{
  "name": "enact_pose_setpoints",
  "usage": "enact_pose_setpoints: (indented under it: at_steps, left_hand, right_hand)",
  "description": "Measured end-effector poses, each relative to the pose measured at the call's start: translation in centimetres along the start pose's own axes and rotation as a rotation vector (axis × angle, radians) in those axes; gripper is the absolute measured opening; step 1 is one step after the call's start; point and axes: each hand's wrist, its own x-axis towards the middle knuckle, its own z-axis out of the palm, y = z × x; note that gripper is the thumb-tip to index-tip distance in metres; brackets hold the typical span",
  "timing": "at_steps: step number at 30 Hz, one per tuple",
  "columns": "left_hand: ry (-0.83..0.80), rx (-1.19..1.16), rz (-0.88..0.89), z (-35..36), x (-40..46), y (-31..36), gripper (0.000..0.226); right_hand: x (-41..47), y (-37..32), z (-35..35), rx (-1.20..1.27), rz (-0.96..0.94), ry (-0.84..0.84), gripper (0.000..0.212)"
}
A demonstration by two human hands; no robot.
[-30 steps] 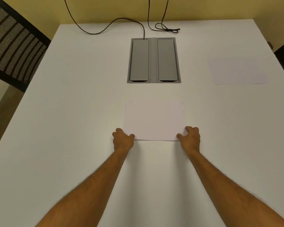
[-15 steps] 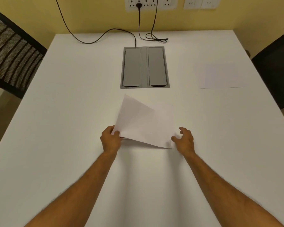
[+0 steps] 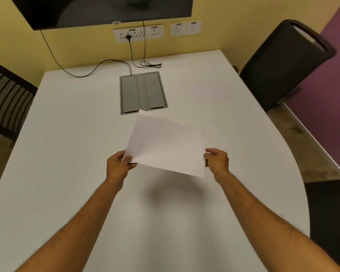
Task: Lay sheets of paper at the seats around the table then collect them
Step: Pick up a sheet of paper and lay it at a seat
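1. Head view, the only one I've got: sheet (image 3: 166,146) is up off the desk (image 3: 67,154), tilted, far corner poking over the near end of the grey cable box (image 3: 143,93). Its shadow sits on the desk below, so it's clear of the surface.
2. Left hand (image 3: 117,166) has its grip pinched on the near-left corner, thumb on top. Right hand (image 3: 217,160) is at the right edge with fingers curled. It looks like it's holding the edge too, but I can't fully tell if it's clamped or just steadying.
3. Two-corner hold makes sense to me: thin paper flops if you lift it from one point.
4. Second sheet (image 3: 213,91) lies flat near the far-right seat, by the black chair (image 3: 283,61). My guess is that's the next pickup, so this reads as the collecting half.
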Motion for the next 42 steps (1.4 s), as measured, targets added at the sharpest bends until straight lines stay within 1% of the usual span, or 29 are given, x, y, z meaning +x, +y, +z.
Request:
enact_pose_setpoints:
  at_steps: [3, 6, 11, 17, 21, 26, 32, 38, 42]
  left_hand:
    - [-0.032, 0.024, 0.006, 2.0, -2.4, 0.3, 0.025]
    - [-0.055, 0.078, 0.017, 4.5, -4.6, 0.3, 0.025]
    - [-0.129, 0.193, 0.035, 9.5, -7.8, -0.8, 0.029]
    - [-0.156, 0.305, -0.006, 15.9, -10.7, -4.0, 0.024]
    - [-0.15, 0.368, -0.029, 19.7, -11.6, -6.7, 0.024]
    - [-0.064, 0.433, -0.038, 22.5, -11.7, -10.3, 0.022]
    - [-0.009, 0.486, -0.069, 23.7, -10.1, -15.0, 0.022]
    - [0.01, 0.543, -0.076, 23.9, -9.0, -17.8, 0.021]
    - [0.021, 0.571, -0.083, 24.0, -8.7, -18.8, 0.022]
  right_hand:
    - [-1.9, 0.8, -4.2, 0.043, 0.032, -0.002, 0.034]
    - [-3.1, 2.3, -8.3, 0.06, 0.022, 0.021, 0.035]
    - [-3.7, 5.4, -14.8, 0.05, -0.003, 0.127, 0.026]
    - [-2.9, 9.7, -21.4, 0.007, -0.022, 0.285, 0.026]
    - [-1.6, 12.9, -24.3, -0.051, -0.031, 0.339, 0.027]
    - [0.6, 16.5, -25.2, -0.098, -0.01, 0.376, 0.025]
    - [2.8, 20.3, -24.0, -0.139, -0.017, 0.395, 0.025]
    - [3.8, 22.7, -22.2, -0.248, -0.027, 0.364, 0.042]
    - [3.9, 23.5, -21.4, -0.294, 0.037, 0.356, 0.054]
